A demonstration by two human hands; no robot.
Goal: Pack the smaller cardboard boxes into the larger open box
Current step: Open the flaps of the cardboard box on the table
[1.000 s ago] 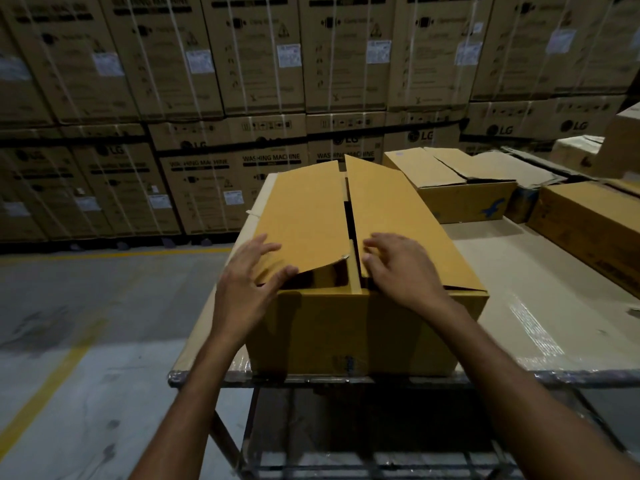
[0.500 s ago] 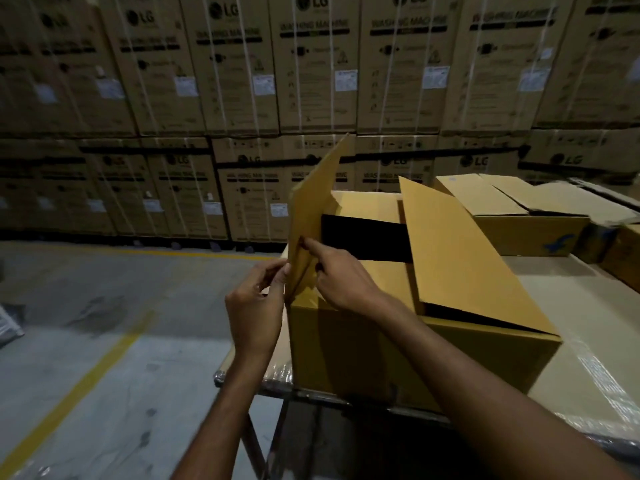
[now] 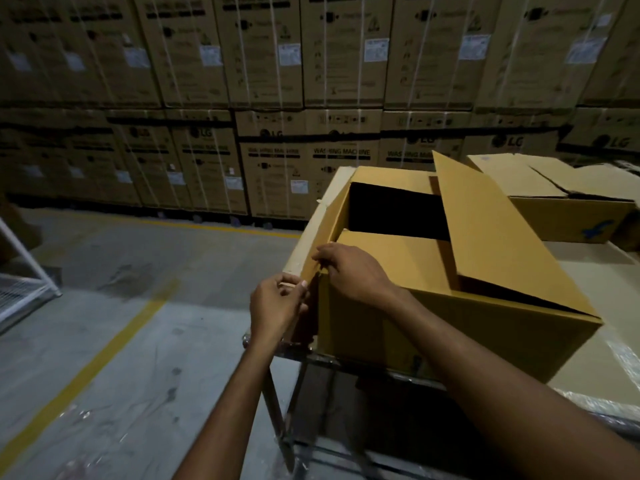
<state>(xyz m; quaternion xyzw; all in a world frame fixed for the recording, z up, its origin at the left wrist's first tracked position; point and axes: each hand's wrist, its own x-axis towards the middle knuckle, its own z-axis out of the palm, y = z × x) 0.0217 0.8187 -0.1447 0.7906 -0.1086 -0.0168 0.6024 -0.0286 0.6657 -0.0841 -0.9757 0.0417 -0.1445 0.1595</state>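
Observation:
A large brown cardboard box (image 3: 450,327) stands at the near left corner of the table. Its left flap (image 3: 320,237) is folded down outside the box. The right flap (image 3: 498,233) slants up over the opening, and the near end flap lies flat inside. The inside is dark; I cannot see any contents. My left hand (image 3: 277,306) pinches the lower edge of the left flap at the box's near left corner. My right hand (image 3: 349,271) grips the same flap at the corner's top edge. A smaller box (image 3: 568,220) with loose flaps sits behind on the right.
The table (image 3: 588,368) is wrapped in plastic film and its left edge lies just beside the box. Stacked washing machine cartons (image 3: 311,98) wall off the back. A yellow floor line (image 3: 86,372) runs across the concrete on the left. A white rack (image 3: 20,271) stands at far left.
The left flap, flat one second ago and upright half a second ago, now hangs down outside the box. Both hands followed it to the near left corner. The view shifted left.

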